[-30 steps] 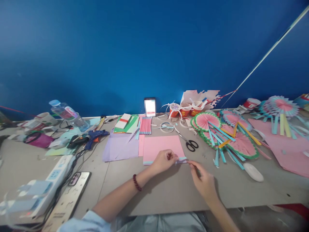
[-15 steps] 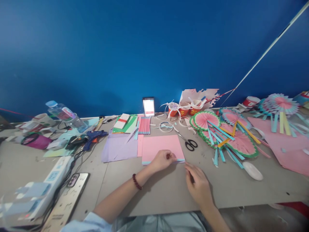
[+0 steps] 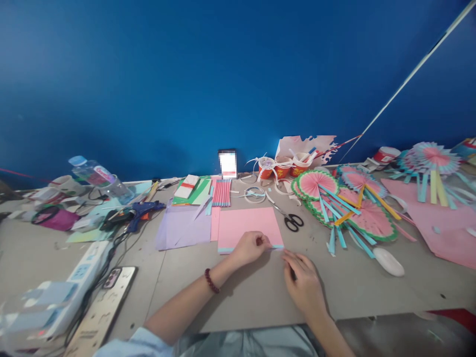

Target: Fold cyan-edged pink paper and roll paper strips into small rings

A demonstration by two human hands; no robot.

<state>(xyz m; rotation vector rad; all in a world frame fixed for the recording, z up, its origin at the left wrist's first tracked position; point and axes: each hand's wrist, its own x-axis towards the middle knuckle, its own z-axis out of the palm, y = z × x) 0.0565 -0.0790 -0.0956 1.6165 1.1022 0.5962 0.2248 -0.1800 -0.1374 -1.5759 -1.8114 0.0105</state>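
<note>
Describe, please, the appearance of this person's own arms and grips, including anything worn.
The left grip and right grip are bare hands without gloves. The left arm wears a dark-red beaded bracelet at the wrist and a light-blue sleeve ending around the elbow. The right forearm shows nothing worn, and no sleeve is visible there.

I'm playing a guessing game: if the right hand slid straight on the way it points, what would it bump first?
Probably the pink paper, at its near right corner. The right hand may already touch it; depth is unclear.
</note>
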